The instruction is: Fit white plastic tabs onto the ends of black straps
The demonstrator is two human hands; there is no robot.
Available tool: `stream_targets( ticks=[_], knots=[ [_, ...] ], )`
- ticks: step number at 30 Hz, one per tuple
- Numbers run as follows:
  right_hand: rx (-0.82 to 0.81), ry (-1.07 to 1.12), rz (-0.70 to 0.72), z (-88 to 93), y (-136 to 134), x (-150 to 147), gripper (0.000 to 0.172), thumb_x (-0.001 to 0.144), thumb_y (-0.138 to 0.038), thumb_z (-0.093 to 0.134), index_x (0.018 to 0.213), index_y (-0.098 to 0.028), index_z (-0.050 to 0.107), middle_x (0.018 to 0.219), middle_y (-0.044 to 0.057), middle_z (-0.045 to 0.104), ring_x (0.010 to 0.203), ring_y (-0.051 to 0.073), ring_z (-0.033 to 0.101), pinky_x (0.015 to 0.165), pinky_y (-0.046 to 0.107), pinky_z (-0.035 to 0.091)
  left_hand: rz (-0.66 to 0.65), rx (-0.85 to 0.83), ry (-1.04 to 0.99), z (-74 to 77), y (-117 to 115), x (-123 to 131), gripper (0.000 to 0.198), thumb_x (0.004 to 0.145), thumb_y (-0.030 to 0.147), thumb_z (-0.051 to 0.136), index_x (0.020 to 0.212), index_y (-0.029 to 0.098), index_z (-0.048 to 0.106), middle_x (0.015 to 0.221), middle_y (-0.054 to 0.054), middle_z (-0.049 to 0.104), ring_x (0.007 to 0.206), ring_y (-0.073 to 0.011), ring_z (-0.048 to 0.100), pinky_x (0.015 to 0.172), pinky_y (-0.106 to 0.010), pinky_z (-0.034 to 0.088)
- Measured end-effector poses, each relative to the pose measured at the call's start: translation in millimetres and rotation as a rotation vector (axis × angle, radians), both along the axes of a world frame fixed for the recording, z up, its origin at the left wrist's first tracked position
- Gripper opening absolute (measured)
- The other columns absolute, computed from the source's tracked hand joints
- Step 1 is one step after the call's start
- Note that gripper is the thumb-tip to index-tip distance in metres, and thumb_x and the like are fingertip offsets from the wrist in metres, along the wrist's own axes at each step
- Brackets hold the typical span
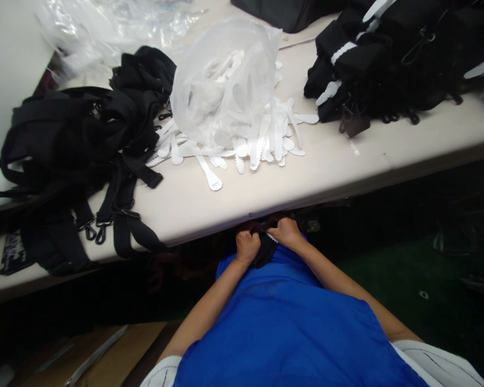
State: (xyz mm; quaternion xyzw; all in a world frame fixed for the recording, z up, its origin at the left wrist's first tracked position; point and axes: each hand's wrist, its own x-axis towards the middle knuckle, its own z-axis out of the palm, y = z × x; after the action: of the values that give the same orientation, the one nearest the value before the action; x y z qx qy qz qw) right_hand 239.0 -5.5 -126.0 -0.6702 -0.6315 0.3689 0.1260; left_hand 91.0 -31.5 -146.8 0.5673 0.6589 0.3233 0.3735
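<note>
Both my hands are in my lap, just below the near edge of the white table [331,166]. My left hand [247,246] is closed round a black fabric strap piece [265,250]. My right hand [285,231] is closed on the same piece from the other side, where a white serrated plastic strip [271,237] shows at its top. On the table, a heap of white serrated plastic strips [262,142] spills from a clear plastic bag [226,80].
A pile of black straps with clips [84,140] covers the table's left side and hangs over its edge. Stacked black pieces with white strips [387,54] lie at the right. Crumpled clear plastic [113,27] is at the back left. Cardboard [116,355] lies on the floor.
</note>
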Motion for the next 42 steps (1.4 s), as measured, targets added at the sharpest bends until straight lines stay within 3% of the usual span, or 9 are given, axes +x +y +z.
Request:
stream_targets(
  ticks=[6, 13, 16, 19, 22, 31, 33, 38, 42],
  knots=[
    [0.03, -0.125, -0.015, -0.2, -2.7, -9.5, 0.017, 0.079, -0.028, 0.067, 0.091, -0.023, 0.078, 0.092, 0.009, 0.077, 0.083, 0.027, 0.071, 0.066, 0.029, 0.045, -0.078, 0.034, 0.093, -2.0, -3.1, -3.1, 0.03, 0.078, 0.004, 0.051, 0.087, 0.016, 0.076, 0.095, -0.014, 0.077, 0.096, -0.029, 0.071, 0.094, -0.04, 0.053],
    [0.148, -0.106, -0.093, -17.5, -18.2, -5.4, 0.017, 0.08, -0.03, 0.065, 0.074, -0.018, 0.075, 0.063, 0.007, 0.069, 0.064, 0.021, 0.063, 0.062, 0.028, 0.042, -0.217, 0.032, -0.003, -4.5, 5.6, -16.6, 0.027, 0.089, 0.013, 0.051, 0.101, 0.021, 0.073, 0.102, -0.006, 0.077, 0.097, -0.0193, 0.071, 0.092, -0.031, 0.055],
    [0.219, -0.053, -0.11, -18.4, -24.2, -1.6, 0.013, 0.078, -0.025, 0.064, 0.081, -0.018, 0.074, 0.063, 0.004, 0.065, 0.065, 0.019, 0.06, 0.065, 0.027, 0.044, -0.277, 0.038, -0.036, -2.6, 10.4, -17.5, 0.021, 0.087, 0.014, 0.056, 0.096, 0.023, 0.074, 0.094, -0.001, 0.078, 0.09, -0.0165, 0.072, 0.086, -0.026, 0.056],
    [0.304, 0.008, -0.143, -9.5, -36.4, 3.0, 0.018, 0.084, -0.029, 0.061, 0.093, -0.016, 0.07, 0.077, 0.004, 0.062, 0.066, 0.016, 0.058, 0.067, 0.026, 0.047, -0.286, 0.068, -0.024, 4.3, 10.5, -14.5, 0.02, 0.087, 0.014, 0.056, 0.091, 0.022, 0.074, 0.09, -0.002, 0.078, 0.085, -0.0169, 0.072, 0.082, -0.027, 0.057],
    [0.436, 0.096, -0.18, 4.5, -50.6, 6.6, 0.018, 0.09, -0.035, 0.059, 0.087, -0.019, 0.068, 0.091, 0.004, 0.059, 0.072, 0.014, 0.058, 0.069, 0.025, 0.048, -0.269, 0.126, 0.018, 13.4, 4.4, -8.7, 0.016, 0.088, 0.017, 0.058, 0.093, 0.02, 0.074, 0.092, -0.005, 0.078, 0.086, -0.0191, 0.073, 0.081, -0.029, 0.056],
    [0.53, -0.072, -0.164, 26.9, -54.3, 1.7, 0.026, 0.091, -0.044, 0.06, 0.088, -0.021, 0.071, 0.094, 0.006, 0.058, 0.09, 0.02, 0.06, 0.077, 0.029, 0.046, -0.29, 0.279, 0.131, 29.0, -11.1, 1.0, 0.017, 0.092, 0.022, 0.055, 0.091, 0.018, 0.071, 0.086, -0.007, 0.075, 0.082, -0.0203, 0.069, 0.08, -0.031, 0.053],
    [0.485, -0.057, -0.158, 28.3, -51.7, -0.3, 0.023, 0.092, -0.04, 0.059, 0.084, -0.022, 0.07, 0.09, 0.005, 0.062, 0.085, 0.019, 0.061, 0.074, 0.029, 0.045, -0.273, 0.29, 0.138, 28.6, -12.3, 0.3, 0.017, 0.092, 0.023, 0.055, 0.09, 0.019, 0.071, 0.085, -0.007, 0.075, 0.081, -0.0195, 0.068, 0.079, -0.03, 0.052],
    [0.139, 0.179, -0.221, 25.4, -47.2, -3.3, 0.028, 0.088, -0.04, 0.059, 0.068, -0.021, 0.063, 0.057, -0.002, 0.059, 0.053, 0.014, 0.053, 0.054, 0.026, 0.034, -0.137, 0.269, 0.135, 24.2, -11.1, 0.9, 0.013, 0.088, 0.02, 0.06, 0.085, 0.017, 0.072, 0.079, -0.006, 0.076, 0.075, -0.0184, 0.07, 0.073, -0.028, 0.053],
    [0.12, 0.34, -0.302, 17.5, -47.6, -4.3, 0.032, 0.084, -0.043, 0.058, 0.062, -0.019, 0.058, 0.053, -0.002, 0.054, 0.049, 0.013, 0.047, 0.051, 0.026, 0.031, -0.05, 0.229, 0.114, 23.2, -7.9, 5.1, 0.011, 0.086, 0.019, 0.062, 0.083, 0.017, 0.073, 0.077, -0.004, 0.077, 0.072, -0.0175, 0.072, 0.069, -0.026, 0.053]
  ],
)
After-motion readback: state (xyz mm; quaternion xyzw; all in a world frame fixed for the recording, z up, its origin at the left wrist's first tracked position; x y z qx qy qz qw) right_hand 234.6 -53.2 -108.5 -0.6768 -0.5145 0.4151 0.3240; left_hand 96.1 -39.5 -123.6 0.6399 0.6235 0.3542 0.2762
